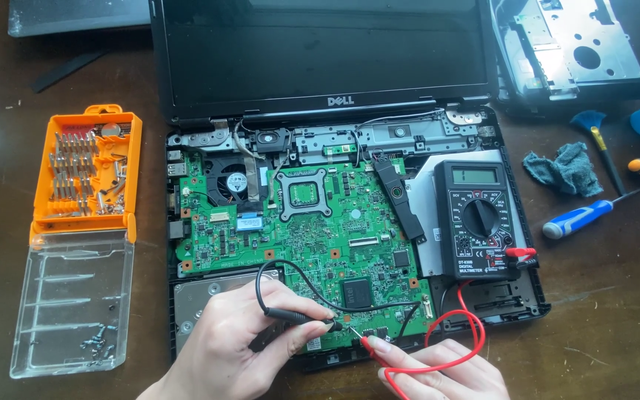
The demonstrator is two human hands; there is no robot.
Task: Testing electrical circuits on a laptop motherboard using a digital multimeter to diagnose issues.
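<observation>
The left hand (235,341) covers part of the silver drive (201,296) beneath it and the lower-left stretch of the green board (298,230); its wrist runs off the bottom edge. The right hand (446,374) is cut by the same edge, so only fingers and knuckles show. The red probe (368,347) tip, just left of the right hand's fingertips, is too fine to tell whether it touches the black probe (298,316). The loose screws (98,342) far left of the left hand are too small to tell apart.

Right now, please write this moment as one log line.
left hand: holds black probe | right hand: holds red probe | tips: on green motherboard | multimeter: on laptop
</observation>
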